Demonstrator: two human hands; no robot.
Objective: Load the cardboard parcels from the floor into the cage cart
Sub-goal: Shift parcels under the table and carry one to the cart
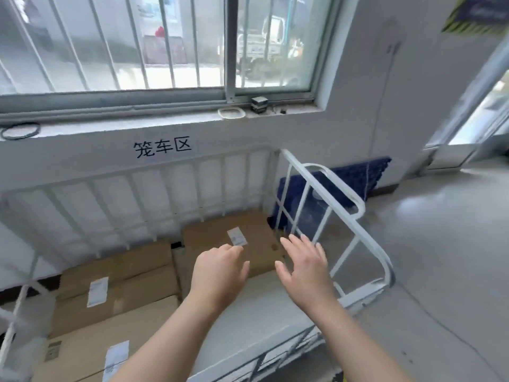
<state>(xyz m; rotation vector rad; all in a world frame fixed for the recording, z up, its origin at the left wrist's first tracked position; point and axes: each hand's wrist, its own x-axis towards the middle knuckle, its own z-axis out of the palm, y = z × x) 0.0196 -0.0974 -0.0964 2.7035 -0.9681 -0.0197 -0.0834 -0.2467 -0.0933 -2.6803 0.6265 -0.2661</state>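
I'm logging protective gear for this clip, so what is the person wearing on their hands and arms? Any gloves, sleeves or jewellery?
Nothing worn shows. The left hand and right hand are bare, with no gloves, rings or tape. The left forearm and right forearm are uncovered down to the bottom edge of the picture, with no sleeve, watch or wristband in view.

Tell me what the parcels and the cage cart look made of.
The parcels look like plain brown cardboard, matte, with white paper labels stuck on. The cage cart looks like tubular metal, probably steel, judging by its thin bent rails, with a smooth white painted finish.
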